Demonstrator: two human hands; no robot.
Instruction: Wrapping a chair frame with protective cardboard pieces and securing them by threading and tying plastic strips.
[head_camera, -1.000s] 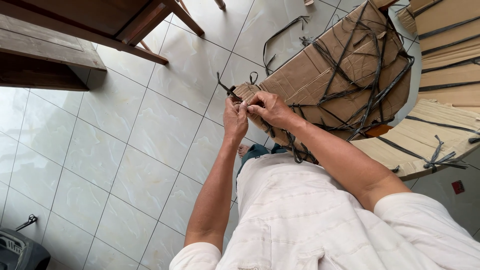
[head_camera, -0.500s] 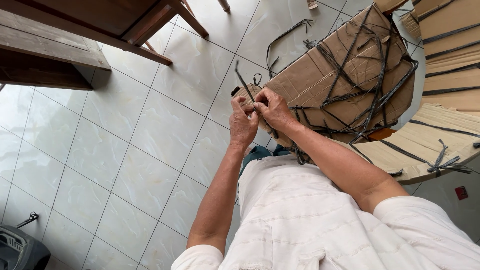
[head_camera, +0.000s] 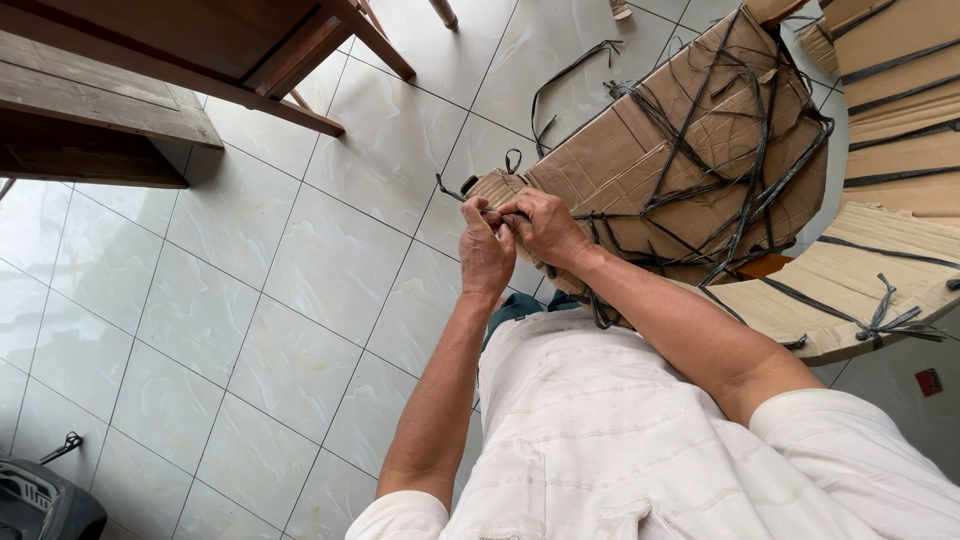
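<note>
Black strapping (head_camera: 487, 207) was what you worked on: a thin strand pinched where your two hands met, at the near left corner of the cardboard bundle (head_camera: 640, 160). Your left hand (head_camera: 486, 255) was closed, its fingertips pressed around the strand, and your right hand (head_camera: 543, 226) was closed too, its thumb and fingers gripping the same spot from the other side, so the hands touched each other. A short loose end of the strand stuck out to the left past the corner, and a small loop stood just above it.

That corner of the bundle was crumpled under your fingers. More black straps crossed the brown top face of the bundle in a loose tangle, some hanging over its lower edge toward your lap.

Just to the right lay another cardboard stack (head_camera: 850, 290), paler, with a knotted black tie (head_camera: 890, 318) near its right edge. Further flat cardboard with straps (head_camera: 900, 70) sat in the upper right corner.

Loose strap pieces (head_camera: 565, 80) lay on the white tiled floor (head_camera: 250, 300) beyond the bundle. Dark wooden furniture (head_camera: 150, 70) stood at the upper left, and a dark plastic object (head_camera: 40, 500) showed at the lower left corner.
</note>
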